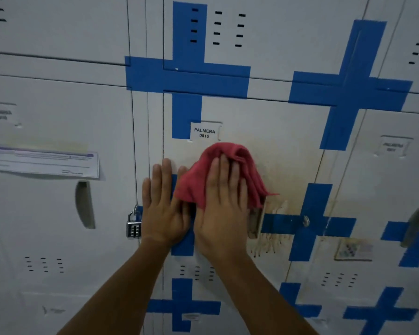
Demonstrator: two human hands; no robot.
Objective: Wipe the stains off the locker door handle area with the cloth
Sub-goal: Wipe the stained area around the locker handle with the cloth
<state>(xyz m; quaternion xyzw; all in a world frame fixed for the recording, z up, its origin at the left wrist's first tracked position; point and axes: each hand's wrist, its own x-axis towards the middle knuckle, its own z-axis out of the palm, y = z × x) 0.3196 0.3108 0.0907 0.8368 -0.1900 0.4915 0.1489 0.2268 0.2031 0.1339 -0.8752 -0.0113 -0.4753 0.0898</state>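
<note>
A red cloth point(196, 182) is pressed flat against the grey locker door point(264, 131) labelled PALMERA 0015. My right hand point(224, 204) lies on the cloth, fingers spread upward, pushing it onto the door. My left hand point(163, 206) rests flat on the door's left edge, beside the cloth and touching its corner. The recessed door handle point(257, 223) shows just right of my right hand, partly covered by the cloth. Yellowish stains point(283, 170) and drip marks point(269, 245) spread around and below the handle.
A combination padlock point(134, 226) hangs left of my left hand. Blue tape crosses point(189, 76) mark the doors. A paper notice point(44, 162) is stuck on the left locker above its handle point(85, 204). A sticker point(353, 250) sits lower right.
</note>
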